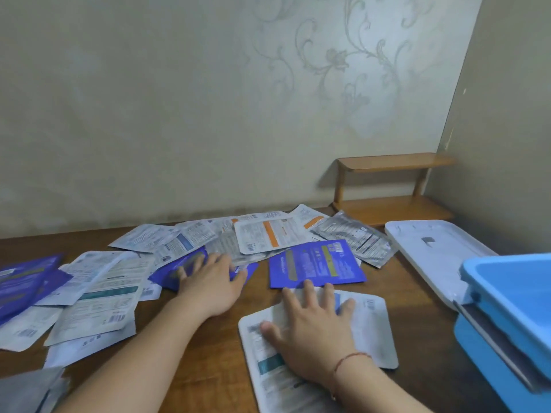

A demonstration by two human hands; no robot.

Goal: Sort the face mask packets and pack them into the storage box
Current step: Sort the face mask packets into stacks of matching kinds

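Note:
Several face mask packets lie scattered on a dark wooden table (214, 362). My left hand (208, 281) rests with spread fingers on a blue packet (176, 272) in the middle of the pile. Flat on a small stack of white packets (369, 332) near the front lies my right hand (310, 326), fingers spread. Another blue packet (316, 263) lies just beyond that stack. White packets with an orange stripe (265, 236) sit at the back. The blue storage box (512, 311) stands open at the right edge, with its white lid (429, 254) lying flat behind it.
More blue packets (24, 281) and white packets with teal print (98, 305) cover the left of the table. A silver packet (354, 236) lies near the lid. A small wooden shelf (390, 186) stands in the back right corner against the wall.

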